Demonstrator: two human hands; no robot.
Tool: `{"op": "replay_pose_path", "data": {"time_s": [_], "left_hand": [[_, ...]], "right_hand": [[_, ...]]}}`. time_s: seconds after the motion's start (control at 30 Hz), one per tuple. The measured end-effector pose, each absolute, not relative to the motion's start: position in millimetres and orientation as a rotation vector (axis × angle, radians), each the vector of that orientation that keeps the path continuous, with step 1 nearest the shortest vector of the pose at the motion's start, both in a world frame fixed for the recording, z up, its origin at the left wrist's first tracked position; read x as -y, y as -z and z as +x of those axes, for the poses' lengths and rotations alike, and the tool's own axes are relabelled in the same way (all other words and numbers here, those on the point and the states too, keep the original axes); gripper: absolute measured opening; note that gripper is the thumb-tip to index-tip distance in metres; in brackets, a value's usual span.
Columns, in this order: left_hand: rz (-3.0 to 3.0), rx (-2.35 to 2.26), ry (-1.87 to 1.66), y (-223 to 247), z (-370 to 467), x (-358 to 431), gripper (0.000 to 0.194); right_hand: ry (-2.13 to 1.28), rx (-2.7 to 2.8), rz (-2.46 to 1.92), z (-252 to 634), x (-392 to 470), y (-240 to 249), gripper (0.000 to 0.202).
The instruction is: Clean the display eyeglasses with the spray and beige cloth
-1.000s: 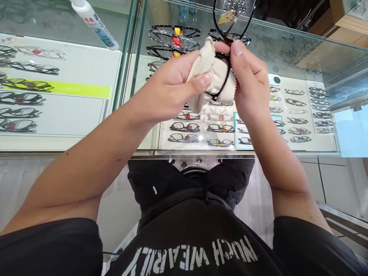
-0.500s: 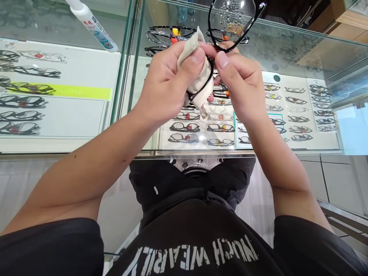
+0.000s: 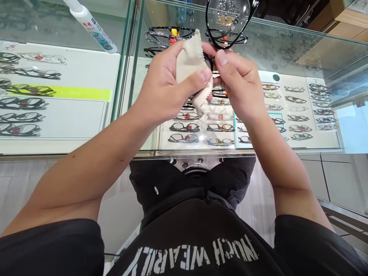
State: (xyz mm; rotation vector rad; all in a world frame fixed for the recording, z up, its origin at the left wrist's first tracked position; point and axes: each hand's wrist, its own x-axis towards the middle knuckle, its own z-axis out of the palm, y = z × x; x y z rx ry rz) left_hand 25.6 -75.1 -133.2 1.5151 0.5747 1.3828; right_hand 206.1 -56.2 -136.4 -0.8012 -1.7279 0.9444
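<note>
A cream cloth (image 3: pixel 188 61) with a zigzag edge is folded around one lens of a pair of black-rimmed eyeglasses (image 3: pixel 209 36). My left hand (image 3: pixel 169 84) is closed on the cloth, its thumb pressing the cloth against that lens, which is mostly covered. With thumb and fingers, my right hand (image 3: pixel 238 76) pinches the frame near its middle. The other lens sticks up above my right hand, dotted with clear droplets. Both hands hold the glasses tilted above the glass display case.
Rows of eyeglasses (image 3: pixel 220 127) lie under the glass counter (image 3: pixel 276 42). More frames (image 3: pixel 23 102) are in the case at left. A white bottle (image 3: pixel 93 28) lies slanted on the left glass top. The counter's front edge (image 3: pixel 198 155) runs just before my lap.
My left thumb has slid up and right across the lens, and the cloth now spreads over more of it. The glasses have shifted slightly left and up.
</note>
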Motion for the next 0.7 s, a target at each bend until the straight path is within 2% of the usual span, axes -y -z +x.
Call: {"op": "replay_pose_path", "data": {"time_s": [0.13, 0.23, 0.33, 0.4, 0.53, 0.7], "left_hand": [[1.502, -0.637, -1.525, 139.8, 26.1, 66.1, 0.036], [1.511, -0.639, -1.423, 138.0, 15.3, 64.4, 0.042], [1.493, -0.652, -1.282, 131.7, 6.7, 68.9, 0.048], [1.498, -0.646, -1.196, 128.3, 6.8, 71.5, 0.058], [1.505, -0.617, -1.255, 129.3, 16.3, 69.4, 0.067], [1.547, -0.628, -1.398, 137.4, 22.1, 62.9, 0.056]], "right_hand": [[-0.917, 1.691, -0.736, 206.8, 57.4, 132.0, 0.060], [-0.916, 1.681, -0.762, 208.7, 60.3, 128.5, 0.056], [-0.988, 1.625, -0.739, 210.2, 64.0, 126.0, 0.036], [-1.025, 1.570, -0.686, 210.0, 65.5, 125.1, 0.029], [-1.078, 1.564, -0.696, 208.0, 64.5, 124.3, 0.033], [-0.913, 1.741, -0.704, 208.7, 58.8, 123.7, 0.046]]}}
